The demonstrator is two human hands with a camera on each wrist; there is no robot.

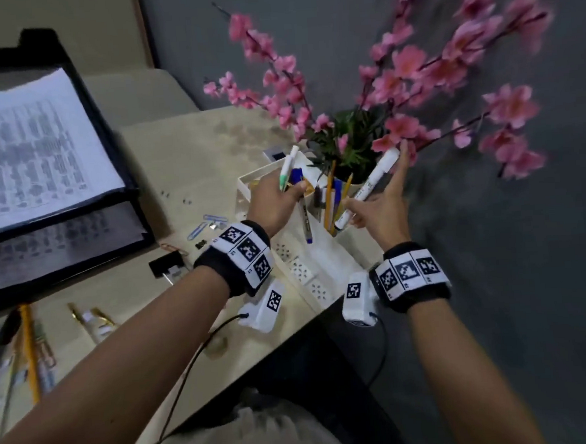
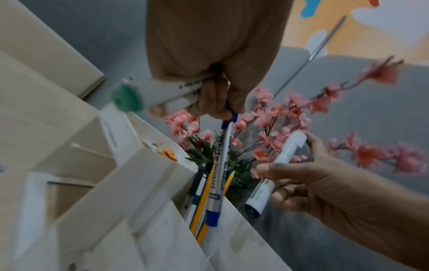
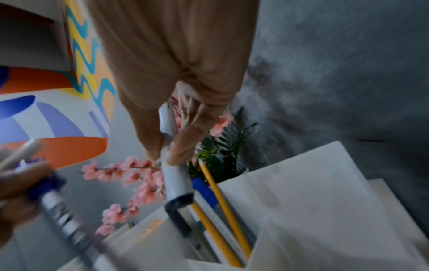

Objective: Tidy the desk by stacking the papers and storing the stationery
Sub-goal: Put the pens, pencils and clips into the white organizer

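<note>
My left hand (image 1: 284, 193) grips two markers above the white desk organizer (image 1: 245, 187): a green-capped one (image 1: 289, 167) pointing up and a blue whiteboard marker (image 1: 304, 221) hanging down. In the left wrist view the blue marker (image 2: 218, 176) hangs over the organizer's pen slot (image 2: 197, 207). My right hand (image 1: 376, 198) pinches a white marker (image 1: 371, 182) between thumb and fingers, dark end down beside the yellow pencils (image 1: 329, 199). The right wrist view has that white marker (image 3: 176, 183) just above the slot, which holds pencils (image 3: 223, 201) and a blue-capped pen (image 3: 204, 188).
A black paper tray (image 1: 115, 136) with printed sheets (image 1: 36, 148) stands at the left. Paper clips (image 1: 206, 223) and a binder clip (image 1: 165, 264) lie on the desk, and more pens and a pencil (image 1: 28, 348) lie at the lower left. A pot of pink flowers (image 1: 348, 139) stands behind the organizer.
</note>
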